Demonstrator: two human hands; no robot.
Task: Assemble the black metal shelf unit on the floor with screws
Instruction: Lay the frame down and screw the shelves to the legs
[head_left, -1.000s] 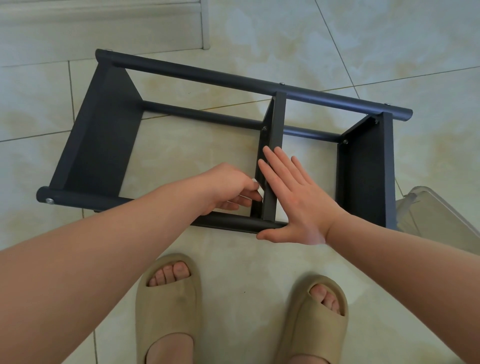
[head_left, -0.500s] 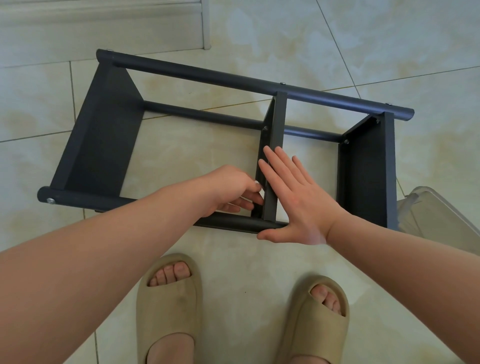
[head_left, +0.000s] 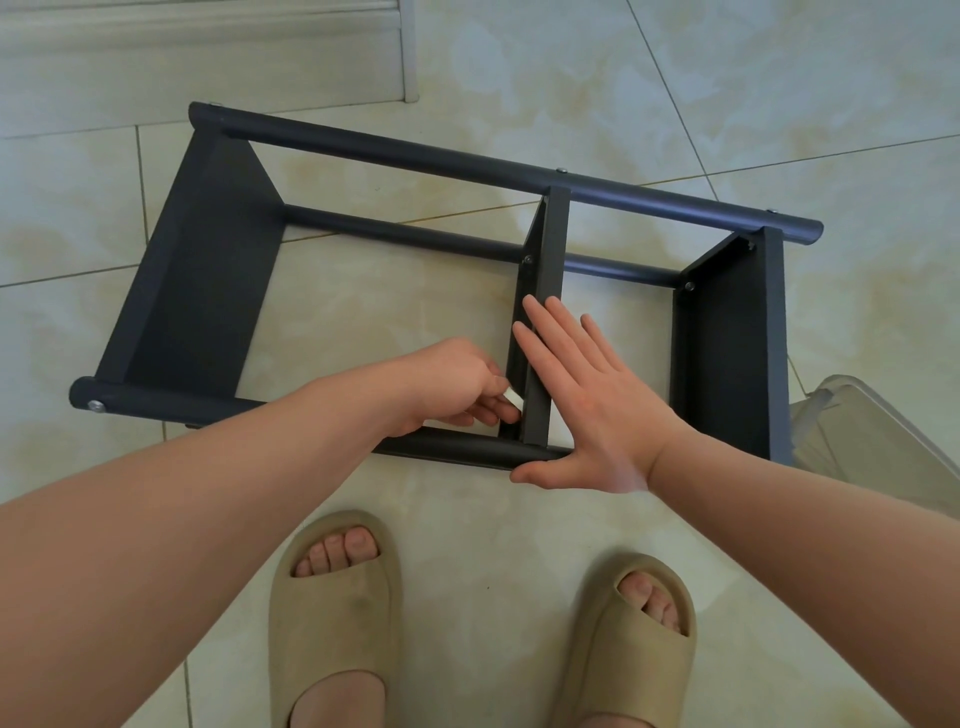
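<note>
Head cam: the black metal tube-and-panel shelf unit (head_left: 208, 291) lies on its side on the beige tile floor (head_left: 779, 78). Your left hand (head_left: 447, 384) pinches a small white piece (head_left: 514, 401) beside the narrow black middle panel (head_left: 550, 244); your right hand (head_left: 597, 410) is flat, fingers straight, against that panel.

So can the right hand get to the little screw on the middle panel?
Probably yes. The right hand lies flat against the middle panel, pointing toward the screw, with only bare panel between them. The left hand pinches a white bit lower down, out of the way.
</note>
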